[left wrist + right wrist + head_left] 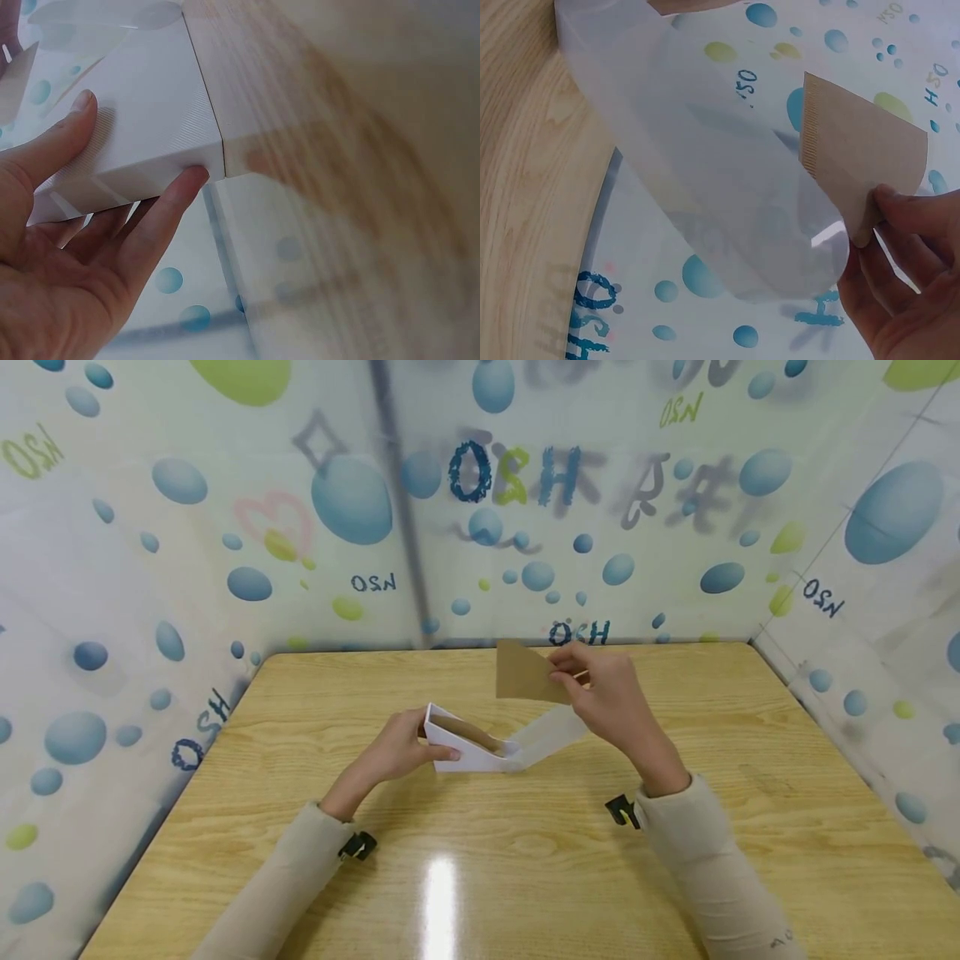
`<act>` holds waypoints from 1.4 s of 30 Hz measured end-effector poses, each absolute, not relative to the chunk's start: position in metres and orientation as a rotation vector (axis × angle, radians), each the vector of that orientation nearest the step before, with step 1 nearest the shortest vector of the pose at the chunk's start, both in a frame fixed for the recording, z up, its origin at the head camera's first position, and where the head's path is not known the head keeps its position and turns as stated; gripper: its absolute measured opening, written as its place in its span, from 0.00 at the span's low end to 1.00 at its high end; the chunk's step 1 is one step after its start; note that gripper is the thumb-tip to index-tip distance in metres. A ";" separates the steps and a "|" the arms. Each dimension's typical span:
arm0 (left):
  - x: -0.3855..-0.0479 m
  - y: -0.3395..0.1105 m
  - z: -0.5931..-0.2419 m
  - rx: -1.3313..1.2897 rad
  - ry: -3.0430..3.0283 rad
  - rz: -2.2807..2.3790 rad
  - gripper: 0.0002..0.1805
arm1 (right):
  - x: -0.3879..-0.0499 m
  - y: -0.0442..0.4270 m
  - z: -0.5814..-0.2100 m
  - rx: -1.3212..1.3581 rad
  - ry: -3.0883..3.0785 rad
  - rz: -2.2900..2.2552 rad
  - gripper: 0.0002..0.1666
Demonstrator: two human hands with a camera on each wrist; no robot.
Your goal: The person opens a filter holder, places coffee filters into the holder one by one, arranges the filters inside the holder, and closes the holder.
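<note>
A white box (472, 757) stands on the table, tilted lid side open, with brown paper coffee filters (467, 730) inside. My left hand (397, 748) grips its left end, thumb on the near face; the left wrist view shows the fingers under the edge of the box (150, 112). From the box's right side a clear plastic lid (549, 737) slants up and outward. Above that lid my right hand (609, 695) pinches one brown coffee filter (521, 673) between thumb and fingers. A crimped seam runs along the filter (862, 142) in the right wrist view.
The wood-grain table (525, 860) extends around both hands, with a bright reflection near its front. A printed curtain (645, 568) with blue and green drops hangs behind the table's back edge. Dark clips (358, 845) sit at both cuffs.
</note>
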State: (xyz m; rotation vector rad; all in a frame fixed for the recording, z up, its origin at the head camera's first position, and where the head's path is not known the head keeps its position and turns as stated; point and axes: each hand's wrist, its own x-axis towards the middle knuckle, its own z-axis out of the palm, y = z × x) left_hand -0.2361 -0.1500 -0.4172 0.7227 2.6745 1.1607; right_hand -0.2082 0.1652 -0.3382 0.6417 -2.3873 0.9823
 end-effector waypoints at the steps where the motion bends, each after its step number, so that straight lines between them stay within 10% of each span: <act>1: -0.236 -0.150 -0.418 0.724 2.676 1.157 0.20 | -0.208 0.164 -0.339 0.648 -2.387 0.982 0.07; 42: -0.237 -0.149 -0.417 0.709 2.682 1.164 0.24 | -0.206 0.110 -0.372 0.791 -2.439 0.939 0.06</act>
